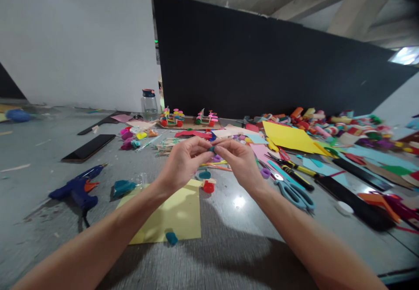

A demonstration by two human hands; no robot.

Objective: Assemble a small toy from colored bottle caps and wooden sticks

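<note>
My left hand [182,162] and my right hand [238,160] meet above the table, fingers pinched together on a small teal piece [211,149] held between the fingertips of both. Under the hands lie a teal ring [204,175] and a small red piece [208,187]. A pale yellow sheet [170,213] lies below my left forearm, with a teal lump [171,238] on its near edge.
A blue glue gun [78,188] lies at the left, a dark phone [88,147] behind it. Scissors with blue-grey handles [293,192], a yellow-black cutter [296,170], coloured paper sheets [290,138] and several paper rolls [327,126] crowd the right. A glass jar [149,105] stands at the back.
</note>
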